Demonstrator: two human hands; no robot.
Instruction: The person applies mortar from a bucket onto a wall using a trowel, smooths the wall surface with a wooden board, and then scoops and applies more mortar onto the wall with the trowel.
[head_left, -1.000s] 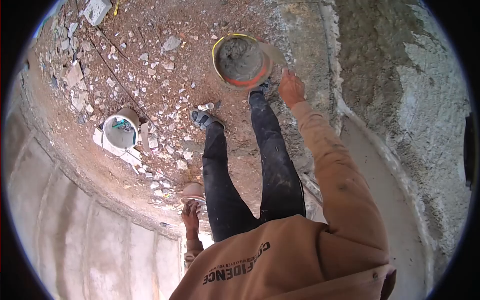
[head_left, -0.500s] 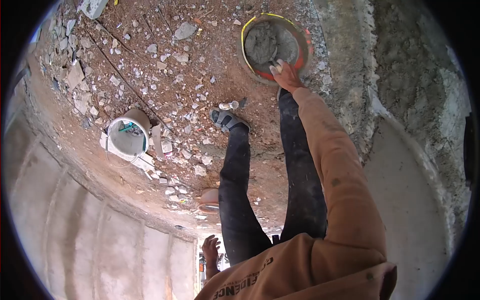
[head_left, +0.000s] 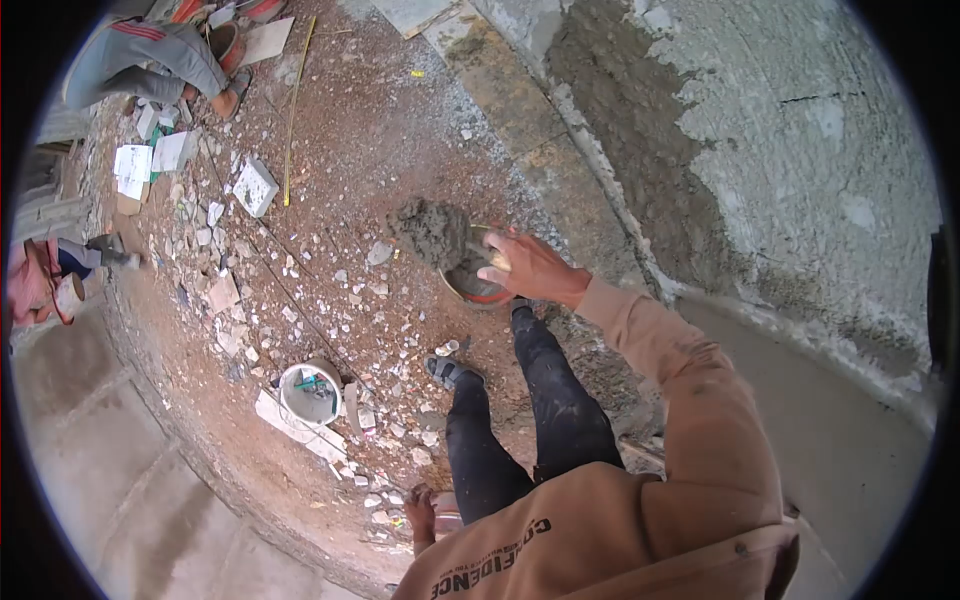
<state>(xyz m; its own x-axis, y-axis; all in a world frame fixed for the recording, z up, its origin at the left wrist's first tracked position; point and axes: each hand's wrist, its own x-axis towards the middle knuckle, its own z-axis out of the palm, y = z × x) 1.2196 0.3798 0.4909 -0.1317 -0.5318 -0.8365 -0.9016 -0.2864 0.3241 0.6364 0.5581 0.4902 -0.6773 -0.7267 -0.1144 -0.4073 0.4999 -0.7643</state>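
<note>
My right hand is closed round the pale handle of a trowel, whose blade is hidden under a thick heap of wet grey mortar. The load is held up above a bucket with a reddish inner side, which also has grey mortar in it. Hand and mortar cover most of the bucket. Down by my left side, my left hand hangs with its fingers loosely bent and apart, holding nothing. It is near a reddish rounded container, partly hidden by my body.
A white bucket with green-handled items stands on the rubble-strewn ground. White blocks lie farther off. One person bends at the upper left; another is at the left edge. A partly plastered wall rises on my right.
My right hand has lifted the mortar-laden trowel up out of the bucket. The view has tilted up, bringing two people and more wall into sight. My left hand still hangs beside me.
</note>
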